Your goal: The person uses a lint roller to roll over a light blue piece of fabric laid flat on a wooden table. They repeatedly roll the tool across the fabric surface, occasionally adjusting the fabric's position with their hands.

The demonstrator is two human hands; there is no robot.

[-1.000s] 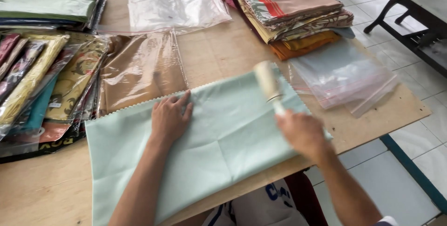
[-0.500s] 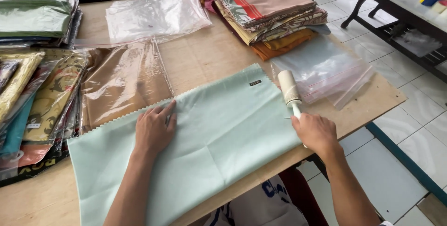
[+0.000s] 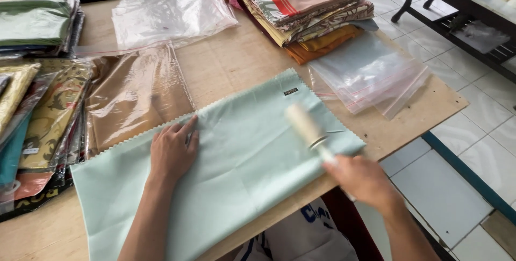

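While the left hand [image 3: 173,152] lies flat and open on the pale green cloth [image 3: 215,169], fingers spread and gripping nothing, the right hand [image 3: 361,177] is closed around the handle of a lint roller [image 3: 305,126], whose pale drum rests on the cloth near its right end. The cloth is spread along the near edge of the wooden surface [image 3: 236,62], its right end close to the near right corner, with a small dark label [image 3: 291,92] near its far edge.

To roll well, it seems best to keep the flat palm pressing the cloth taut, run the drum in straight overlapping passes away from that hand, and press lightly so the thin fabric does not bunch.

Counted: one spread cloth, one roller. One brown cloth in a clear bag [image 3: 134,94] lies just beyond the left hand. Empty clear bags sit in two heaps, one at the far middle [image 3: 172,13], one by the right edge [image 3: 371,73]. One stack of folded patterned cloths [image 3: 309,8] stands at the far right. Bagged cloths pile along the left edge [image 3: 37,105]; their number I cannot tell.
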